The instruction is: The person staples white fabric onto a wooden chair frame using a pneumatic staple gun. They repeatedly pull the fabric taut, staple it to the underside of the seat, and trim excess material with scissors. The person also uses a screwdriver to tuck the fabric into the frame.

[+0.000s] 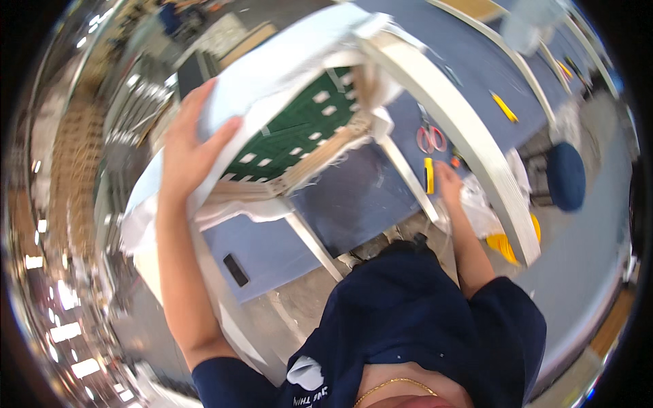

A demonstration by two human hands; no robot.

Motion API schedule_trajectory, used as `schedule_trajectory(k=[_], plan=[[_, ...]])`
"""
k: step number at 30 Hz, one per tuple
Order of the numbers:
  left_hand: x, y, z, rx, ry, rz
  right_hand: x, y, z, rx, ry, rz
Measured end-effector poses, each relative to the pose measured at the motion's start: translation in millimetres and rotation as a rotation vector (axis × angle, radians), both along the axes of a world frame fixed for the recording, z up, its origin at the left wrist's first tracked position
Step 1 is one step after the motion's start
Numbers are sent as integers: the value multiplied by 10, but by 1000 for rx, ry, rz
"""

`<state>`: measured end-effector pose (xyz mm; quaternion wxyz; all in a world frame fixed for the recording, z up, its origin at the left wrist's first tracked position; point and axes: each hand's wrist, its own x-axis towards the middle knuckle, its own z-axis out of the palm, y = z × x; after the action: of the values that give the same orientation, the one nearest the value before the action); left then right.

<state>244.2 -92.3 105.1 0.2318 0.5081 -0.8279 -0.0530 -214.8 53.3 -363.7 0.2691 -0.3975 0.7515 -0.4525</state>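
Note:
A white chair frame [435, 88] stands tipped in front of me, its seat wrapped in pale fabric [272, 58]. Green woven webbing [299, 129] shows on the seat's underside, with loose fabric edges around the wooden rails. My left hand [190, 146] holds the seat's left side, thumb and fingers spread over the fabric. Beyond the chair's front leg, my right hand [449, 183] is low over the blue work surface, fingers loosely bent and a little blurred. A yellow tool handle [428, 175] lies just left of its fingertips; I see nothing held there.
Red-handled scissors [430, 139] and a yellow cutter [504, 107] lie on the blue surface [381, 197]. A black phone-like object [236, 270] rests near its front edge. To the right are a dark round stool [566, 177], plastic bags and a yellow object [503, 248].

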Motion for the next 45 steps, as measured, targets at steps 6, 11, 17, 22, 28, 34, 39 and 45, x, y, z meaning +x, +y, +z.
schedule_trajectory(k=[6, 11, 17, 22, 28, 34, 39, 45], plan=[[-303, 215, 35, -223, -284, -148, -1022, -931, -229, 479, 263, -240], [-493, 623, 306, 565, -85, -341, -1182, -1116, -87, 539, 234, -182], [-368, 650, 589, 278, 108, -232, -1160, -699, 483, 306, -82, -82], [-156, 235, 643, 78, -20, -84, -606, 2, 1324, 203, -438, 110], [-344, -940, 366, 94, -120, -92, 819, 54, 2504, 39, -440, 408], [-516, -1547, 84, 569, -203, 23, 1943, -674, 3308, -534, -742, 298], [-537, -1253, 72, 647, -137, -79, 2160, -920, 3447, -444, -706, 162], [-441, -553, -13, 1, -346, -377, 2188, -868, 3457, -583, -397, 127]])
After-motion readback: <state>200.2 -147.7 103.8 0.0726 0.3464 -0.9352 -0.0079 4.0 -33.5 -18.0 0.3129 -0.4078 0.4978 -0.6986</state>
